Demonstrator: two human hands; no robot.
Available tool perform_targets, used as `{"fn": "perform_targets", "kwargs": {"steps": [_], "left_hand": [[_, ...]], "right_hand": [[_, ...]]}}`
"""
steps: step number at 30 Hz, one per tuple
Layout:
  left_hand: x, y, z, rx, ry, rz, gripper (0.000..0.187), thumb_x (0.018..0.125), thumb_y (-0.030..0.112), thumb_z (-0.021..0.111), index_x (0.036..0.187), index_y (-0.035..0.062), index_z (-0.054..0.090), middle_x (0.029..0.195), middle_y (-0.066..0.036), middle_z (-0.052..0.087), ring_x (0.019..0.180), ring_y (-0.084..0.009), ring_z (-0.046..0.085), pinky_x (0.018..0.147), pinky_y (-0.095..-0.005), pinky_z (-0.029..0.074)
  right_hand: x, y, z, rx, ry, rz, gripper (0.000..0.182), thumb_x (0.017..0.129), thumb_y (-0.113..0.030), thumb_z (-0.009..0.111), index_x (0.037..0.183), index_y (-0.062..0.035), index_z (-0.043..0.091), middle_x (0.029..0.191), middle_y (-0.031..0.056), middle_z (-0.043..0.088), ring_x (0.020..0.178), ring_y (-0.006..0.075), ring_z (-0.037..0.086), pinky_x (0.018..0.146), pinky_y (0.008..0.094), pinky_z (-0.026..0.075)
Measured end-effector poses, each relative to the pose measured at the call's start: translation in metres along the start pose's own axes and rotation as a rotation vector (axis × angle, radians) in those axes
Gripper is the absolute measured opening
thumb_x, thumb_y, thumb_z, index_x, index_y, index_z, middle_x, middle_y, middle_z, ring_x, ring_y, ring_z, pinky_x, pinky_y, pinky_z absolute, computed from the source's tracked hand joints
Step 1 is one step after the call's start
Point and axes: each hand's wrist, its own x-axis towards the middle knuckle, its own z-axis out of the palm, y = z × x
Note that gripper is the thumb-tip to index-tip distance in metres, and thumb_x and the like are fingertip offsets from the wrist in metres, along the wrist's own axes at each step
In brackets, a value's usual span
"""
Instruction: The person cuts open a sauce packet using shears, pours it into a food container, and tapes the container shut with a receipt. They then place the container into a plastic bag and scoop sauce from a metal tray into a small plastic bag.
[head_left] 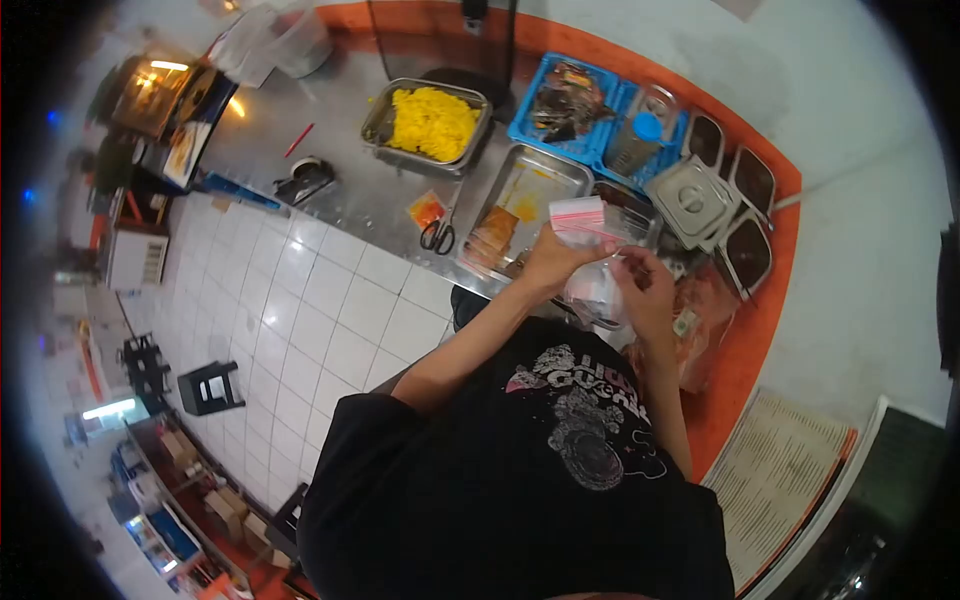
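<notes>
My left hand (562, 262) is closed around a stack of clear plastic bags (578, 217) with pink-red stripes along the top. Close beside it on the right, my right hand (643, 283) has its fingers curled at the edge of the bags; whatever is between its fingertips is too small to make out. A steel tray (545, 165) with a brown packet (494, 236) lies just beyond my left hand. To its left are black-handled scissors (438, 236) and a small orange packet (426, 209).
A steel pan holds yellow food (432, 122). Blue baskets (590, 150), a blue-lidded container (646, 126) and lidded steel containers (694, 196) stand at the back right. A tape dispenser (305, 181) sits by the counter's left edge. A black stool (211, 388) stands on the floor.
</notes>
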Motion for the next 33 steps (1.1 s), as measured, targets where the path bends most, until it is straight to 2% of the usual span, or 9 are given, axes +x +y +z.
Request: {"fn": "perform_targets", "kwargs": {"steps": [13,16,21,23,25,26,28,29,33], "left_hand": [[0.023,-0.032,-0.029,-0.218,-0.076,-0.334,0.048,0.091,0.023,0.053,0.131,-0.0031,0.050,0.114,-0.016,0.066,0.107,-0.0274,0.064,0.092,-0.0408,0.052],[0.045,-0.102,-0.057,0.651,-0.102,-0.292,0.041,0.088,0.021,0.056,0.122,-0.0024,0.058,0.108,-0.020,0.068,0.102,-0.0312,0.066,0.089,-0.0441,0.052],[0.056,-0.155,-0.050,1.370,-0.446,0.070,0.018,0.083,0.020,0.060,0.090,0.0063,0.069,0.102,-0.016,0.070,0.095,-0.0379,0.065,0.083,-0.0503,0.049],[0.065,-0.185,-0.057,1.372,-0.524,0.287,0.013,0.075,0.015,0.065,0.086,0.0101,0.068,0.091,-0.009,0.068,0.091,-0.0327,0.065,0.078,-0.0456,0.051],[0.062,-0.181,-0.047,1.540,-0.382,0.276,0.024,0.072,0.017,0.068,0.095,0.0107,0.068,0.106,-0.010,0.064,0.105,-0.0332,0.058,0.082,-0.0469,0.046],[0.056,-0.177,-0.045,1.318,-0.210,0.635,0.033,0.074,0.021,0.070,0.103,0.0078,0.064,0.111,-0.013,0.061,0.104,-0.0343,0.057,0.084,-0.0461,0.044],[0.066,-0.192,-0.060,1.121,-0.444,0.618,0.050,0.091,0.041,0.063,0.121,0.0023,0.058,0.114,-0.023,0.058,0.113,-0.0407,0.053,0.094,-0.0472,0.042],[0.050,-0.104,-0.040,0.780,-0.566,-0.272,0.070,0.095,0.060,0.047,0.130,0.0005,0.054,0.128,-0.023,0.056,0.119,-0.0382,0.051,0.101,-0.0482,0.040],[0.001,-0.034,-0.049,0.246,-0.413,-0.345,0.065,0.099,0.056,0.041,0.137,0.0037,0.049,0.137,-0.012,0.054,0.124,-0.0246,0.050,0.104,-0.0412,0.039]], "right_hand": [[-0.014,0.040,-0.040,0.140,0.221,0.109,0.012,0.094,-0.017,0.065,0.092,-0.0056,0.063,0.078,-0.0042,0.064,0.065,0.0002,0.045,0.058,0.0181,0.036],[-0.021,0.062,-0.060,0.095,0.280,0.115,0.010,0.094,-0.016,0.065,0.091,-0.0065,0.063,0.083,-0.0003,0.067,0.062,0.0009,0.044,0.057,0.0181,0.036],[-0.035,0.067,-0.063,0.111,0.299,0.154,0.015,0.093,-0.019,0.065,0.096,-0.0046,0.063,0.082,0.0015,0.067,0.063,0.0037,0.048,0.057,0.0196,0.038],[-0.041,0.058,-0.058,-0.566,0.366,-0.025,0.025,0.092,-0.023,0.065,0.103,-0.0013,0.063,0.083,0.0028,0.067,0.064,0.0075,0.051,0.059,0.0217,0.041],[-0.046,0.057,-0.049,-0.325,0.325,0.157,0.030,0.091,-0.026,0.064,0.108,-0.0002,0.062,0.087,0.0044,0.066,0.069,0.0118,0.055,0.064,0.0253,0.045],[-0.048,0.049,-0.045,-0.490,0.322,0.070,0.028,0.092,-0.024,0.063,0.106,-0.0006,0.062,0.092,0.0055,0.065,0.076,0.0146,0.058,0.070,0.0273,0.046],[-0.051,0.033,-0.033,-0.426,0.236,0.202,0.035,0.095,-0.025,0.061,0.117,0.0018,0.057,0.097,0.0075,0.065,0.087,0.0195,0.059,0.080,0.0309,0.047],[-0.050,0.049,-0.028,-0.287,0.291,0.190,0.035,0.097,-0.027,0.060,0.117,0.0011,0.057,0.097,0.0065,0.065,0.087,0.0196,0.059,0.079,0.0316,0.047],[-0.012,0.094,0.002,0.000,-0.144,0.031,0.027,0.099,-0.028,0.057,0.109,-0.0026,0.057,0.080,-0.0015,0.056,0.062,0.0060,0.046,0.053,0.0204,0.034]]}}
